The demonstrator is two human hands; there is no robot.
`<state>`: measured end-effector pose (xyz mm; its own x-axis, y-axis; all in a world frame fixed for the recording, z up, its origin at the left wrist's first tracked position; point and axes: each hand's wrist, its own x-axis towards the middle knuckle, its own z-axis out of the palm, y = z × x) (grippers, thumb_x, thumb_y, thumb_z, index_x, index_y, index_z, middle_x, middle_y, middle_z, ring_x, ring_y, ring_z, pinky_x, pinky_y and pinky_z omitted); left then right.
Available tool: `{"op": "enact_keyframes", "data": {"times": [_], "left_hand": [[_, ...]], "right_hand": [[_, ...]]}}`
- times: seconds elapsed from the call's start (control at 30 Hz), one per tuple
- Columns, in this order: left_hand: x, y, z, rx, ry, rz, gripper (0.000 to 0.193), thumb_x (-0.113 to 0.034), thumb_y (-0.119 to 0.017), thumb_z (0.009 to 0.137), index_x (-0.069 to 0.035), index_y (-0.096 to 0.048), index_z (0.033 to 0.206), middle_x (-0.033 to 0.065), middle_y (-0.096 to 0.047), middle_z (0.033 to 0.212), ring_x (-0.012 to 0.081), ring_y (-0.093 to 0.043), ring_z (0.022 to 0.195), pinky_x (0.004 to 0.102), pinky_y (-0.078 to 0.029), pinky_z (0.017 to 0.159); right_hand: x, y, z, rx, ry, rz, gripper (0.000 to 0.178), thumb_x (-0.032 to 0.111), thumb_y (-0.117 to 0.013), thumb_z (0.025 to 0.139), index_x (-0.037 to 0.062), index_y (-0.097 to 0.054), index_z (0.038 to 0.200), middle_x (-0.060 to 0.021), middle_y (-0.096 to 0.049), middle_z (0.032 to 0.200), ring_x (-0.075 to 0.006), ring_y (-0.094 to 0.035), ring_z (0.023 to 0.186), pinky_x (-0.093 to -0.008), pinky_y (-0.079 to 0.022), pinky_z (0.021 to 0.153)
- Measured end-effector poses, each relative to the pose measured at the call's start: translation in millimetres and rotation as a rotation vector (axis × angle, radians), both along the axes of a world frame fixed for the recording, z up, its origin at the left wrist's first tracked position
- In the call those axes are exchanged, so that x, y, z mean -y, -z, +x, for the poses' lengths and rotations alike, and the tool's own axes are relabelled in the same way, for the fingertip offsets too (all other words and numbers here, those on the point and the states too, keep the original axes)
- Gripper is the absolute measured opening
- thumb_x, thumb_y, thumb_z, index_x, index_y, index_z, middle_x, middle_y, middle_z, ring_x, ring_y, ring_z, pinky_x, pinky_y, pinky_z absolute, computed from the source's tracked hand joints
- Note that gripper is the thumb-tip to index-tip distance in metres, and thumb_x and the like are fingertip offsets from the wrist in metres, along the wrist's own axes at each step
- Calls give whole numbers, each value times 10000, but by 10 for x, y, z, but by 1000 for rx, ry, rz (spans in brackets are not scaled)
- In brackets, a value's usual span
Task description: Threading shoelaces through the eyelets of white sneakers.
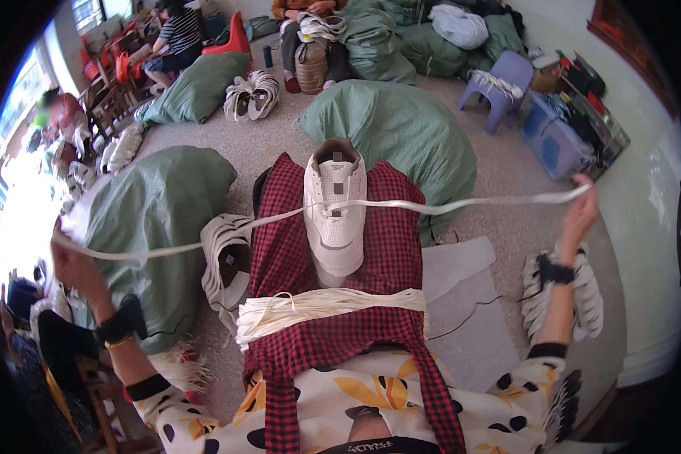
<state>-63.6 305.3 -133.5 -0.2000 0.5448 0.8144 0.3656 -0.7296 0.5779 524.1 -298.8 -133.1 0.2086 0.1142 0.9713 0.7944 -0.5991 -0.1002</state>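
Note:
A white sneaker (337, 219) with a brown lining rests on my lap, over a red-and-black checked apron (280, 227). One long white shoelace (431, 208) runs through the front of its eyelets and stretches out to both sides. My left hand (79, 268), far out to the left, is closed on one end. My right hand (580, 212), raised at the far right, pinches the other. The lace sags slightly on the left and is nearly straight on the right. Across my thighs lies a bundle of loose white laces (333, 312).
Full green sacks (393, 129) stand ahead and at left (155, 219). White shoes (227, 261) sit beside my left leg, with more shoes (586, 295) at right. A purple stool (499, 87) and blue bin (556, 136) stand back right. Other people (178, 38) sit farther off.

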Motion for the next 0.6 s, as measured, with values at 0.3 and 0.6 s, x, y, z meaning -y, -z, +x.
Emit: {"op": "enact_keyframes", "data": {"times": [0.3,0.6], "left_hand": [[1182,577,2493,-119,1175,-498,192,-81,-642,953,5,-724,1104,26,-717,918,65,-631,826,222,-517,715],[1370,1061,2756,-184,1410,-844,171,-137,-673,956,-16,-711,1071,-4,-695,887,41,-613,797,202,-494,703]], "right_hand": [[-2373,699,-1355,-1176,-1171,81,186,57,-593,968,-44,-683,1096,-115,-734,932,-163,-727,833,-234,-565,619],[-2745,893,-1462,-1127,-1052,-307,150,115,-720,907,-12,-671,970,-22,-693,821,-65,-648,755,-224,-525,683]]}}
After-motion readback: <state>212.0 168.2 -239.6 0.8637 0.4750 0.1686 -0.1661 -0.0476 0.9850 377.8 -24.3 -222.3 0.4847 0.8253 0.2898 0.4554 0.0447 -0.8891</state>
